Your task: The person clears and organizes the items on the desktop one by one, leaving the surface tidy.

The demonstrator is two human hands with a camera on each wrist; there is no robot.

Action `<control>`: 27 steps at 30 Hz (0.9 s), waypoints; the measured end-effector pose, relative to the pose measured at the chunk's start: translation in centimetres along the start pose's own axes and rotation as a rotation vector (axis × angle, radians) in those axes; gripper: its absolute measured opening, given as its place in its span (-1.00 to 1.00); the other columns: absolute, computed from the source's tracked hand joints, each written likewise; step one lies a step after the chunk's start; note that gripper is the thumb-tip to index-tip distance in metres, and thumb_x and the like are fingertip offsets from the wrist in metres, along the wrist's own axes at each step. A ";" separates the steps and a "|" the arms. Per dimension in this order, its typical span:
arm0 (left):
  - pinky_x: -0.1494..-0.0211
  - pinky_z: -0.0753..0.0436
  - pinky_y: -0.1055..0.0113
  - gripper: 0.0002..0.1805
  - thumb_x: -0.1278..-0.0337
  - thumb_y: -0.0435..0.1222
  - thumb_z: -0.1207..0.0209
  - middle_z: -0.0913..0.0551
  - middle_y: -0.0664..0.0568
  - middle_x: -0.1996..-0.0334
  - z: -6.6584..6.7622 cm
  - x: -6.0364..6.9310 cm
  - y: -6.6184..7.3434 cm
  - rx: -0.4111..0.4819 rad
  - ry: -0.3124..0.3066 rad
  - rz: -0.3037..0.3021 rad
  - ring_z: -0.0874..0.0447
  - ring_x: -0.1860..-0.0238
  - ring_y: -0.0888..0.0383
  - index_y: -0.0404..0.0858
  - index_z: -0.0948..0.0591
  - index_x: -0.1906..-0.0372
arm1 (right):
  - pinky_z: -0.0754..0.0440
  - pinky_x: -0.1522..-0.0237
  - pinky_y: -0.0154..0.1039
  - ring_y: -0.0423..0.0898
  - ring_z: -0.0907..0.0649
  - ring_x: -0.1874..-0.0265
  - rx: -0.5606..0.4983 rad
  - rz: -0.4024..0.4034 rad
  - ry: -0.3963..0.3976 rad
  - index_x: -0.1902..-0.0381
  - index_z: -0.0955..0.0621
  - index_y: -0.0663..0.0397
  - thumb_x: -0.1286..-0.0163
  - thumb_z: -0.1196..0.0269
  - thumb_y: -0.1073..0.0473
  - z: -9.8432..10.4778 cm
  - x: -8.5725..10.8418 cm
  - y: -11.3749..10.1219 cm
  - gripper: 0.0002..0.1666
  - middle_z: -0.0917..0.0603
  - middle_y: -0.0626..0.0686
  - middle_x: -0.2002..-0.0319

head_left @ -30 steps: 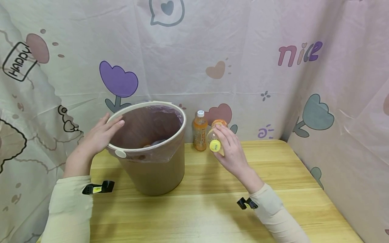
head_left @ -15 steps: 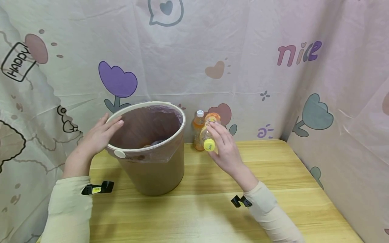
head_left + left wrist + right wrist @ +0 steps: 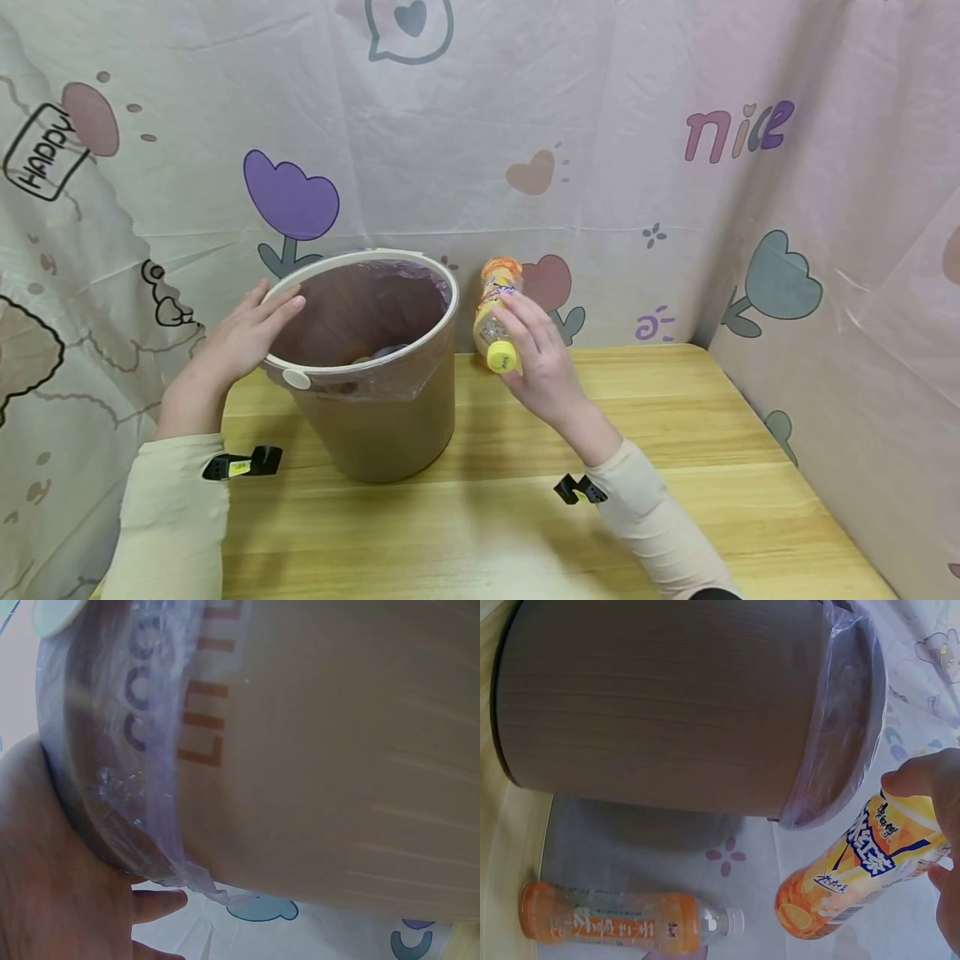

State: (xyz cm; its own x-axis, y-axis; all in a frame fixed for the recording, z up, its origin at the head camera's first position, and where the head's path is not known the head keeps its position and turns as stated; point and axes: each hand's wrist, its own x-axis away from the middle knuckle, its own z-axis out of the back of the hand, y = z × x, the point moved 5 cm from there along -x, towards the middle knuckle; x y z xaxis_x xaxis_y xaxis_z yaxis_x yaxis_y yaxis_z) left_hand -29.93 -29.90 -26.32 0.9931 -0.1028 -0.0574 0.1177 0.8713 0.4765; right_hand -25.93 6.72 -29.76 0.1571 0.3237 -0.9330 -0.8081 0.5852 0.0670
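My left hand (image 3: 236, 337) rests on the left rim of a brown trash can (image 3: 382, 442), its fingers fairly straight. In the left wrist view, fingertips (image 3: 161, 904) show past the lined rim. My right hand (image 3: 543, 367) grips an iced tea bottle (image 3: 862, 862) with a yellow and orange label. The bottle is tilted, its yellow cap (image 3: 502, 357) toward me, and is off the table, right of the can. Behind it, mostly hidden in the head view, an orange-labelled drink bottle (image 3: 615, 919) with a white cap stands on the table.
A clear plastic liner (image 3: 405, 385) folds over the can's rim, and partly visible items (image 3: 386, 352) lie inside it. The wooden table (image 3: 465, 533) reaches a patterned cloth (image 3: 630, 108) at the back and sides.
My right hand has moved left with the iced tea bottle toward the trash can, now covering the orange-labelled bottle in the head view. My left hand has stayed on the rim.
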 end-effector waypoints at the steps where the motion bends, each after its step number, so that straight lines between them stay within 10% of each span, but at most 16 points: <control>1: -0.24 0.14 -0.61 -0.25 -0.43 0.25 0.44 0.46 -0.22 -0.55 0.0 0.0 0.0 0.001 0.000 0.001 0.44 -0.49 -0.49 -0.01 0.04 -0.56 | -0.39 -0.40 -0.06 0.20 -0.47 -0.28 -0.005 0.008 0.004 -0.19 -0.45 0.29 0.15 -0.45 0.48 0.0 -0.1 -0.1 -0.17 -0.48 0.26 -0.24; 27: -0.23 0.13 -0.62 -0.25 -0.44 0.23 0.45 0.45 -0.25 -0.54 0.0 0.0 0.1 0.005 0.003 -0.006 0.41 -0.47 -0.53 -0.05 0.03 -0.56 | -0.47 -0.35 -0.01 0.21 -0.49 -0.26 -0.116 0.086 0.139 -0.13 -0.45 0.28 0.07 -0.43 0.48 -0.7 -2.7 -2.4 -0.26 -0.49 0.31 -0.17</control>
State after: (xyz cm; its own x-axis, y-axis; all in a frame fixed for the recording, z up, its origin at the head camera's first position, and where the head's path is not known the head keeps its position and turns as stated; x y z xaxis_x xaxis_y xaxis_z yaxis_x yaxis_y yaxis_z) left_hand -29.94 -29.85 -26.27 0.9924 -0.1063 -0.0627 0.1233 0.8682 0.4806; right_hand -24.78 3.95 -27.66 0.0108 0.2582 -0.9660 -0.8766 0.4673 0.1151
